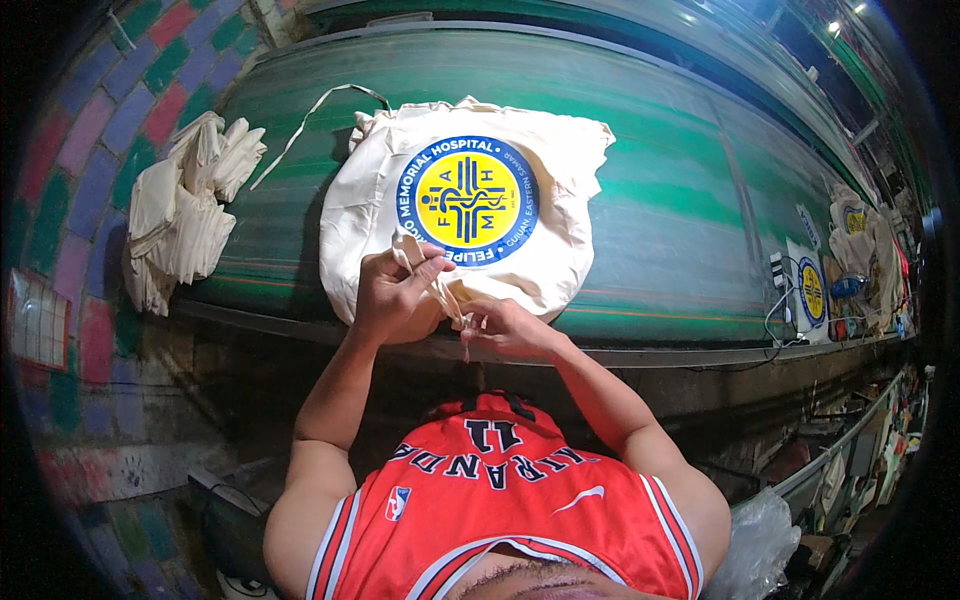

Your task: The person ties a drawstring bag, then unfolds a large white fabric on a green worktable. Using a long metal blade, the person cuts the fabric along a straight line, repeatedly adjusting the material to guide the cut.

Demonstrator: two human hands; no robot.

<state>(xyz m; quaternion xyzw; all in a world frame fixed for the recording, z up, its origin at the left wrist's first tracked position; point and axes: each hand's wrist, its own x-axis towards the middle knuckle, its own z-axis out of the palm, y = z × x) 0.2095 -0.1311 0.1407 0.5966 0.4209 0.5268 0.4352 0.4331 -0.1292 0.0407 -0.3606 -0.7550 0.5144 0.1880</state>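
Observation:
A cream cloth bag (pixel 560 205) lies on the green table, a round blue-and-yellow print on its upper side and its edges crumpled. At the bag's near edge, my left hand (pixel 396 292) pinches a cream drawstring (pixel 437 287) between thumb and fingers. Just to the right and a little lower, my right hand (pixel 508 328) has its fingers closed on the same drawstring, and a short end dangles below them. Another thin cord (pixel 318 108) trails from the bag's far left corner across the table.
A bundle of folded cream cloth (pixel 180 215) sits at the table's left end. At the far right are a flat panel with a similar round print (pixel 811 290), cables and more printed cloth bags (pixel 862 235). Clear plastic (pixel 762 545) lies low on the right.

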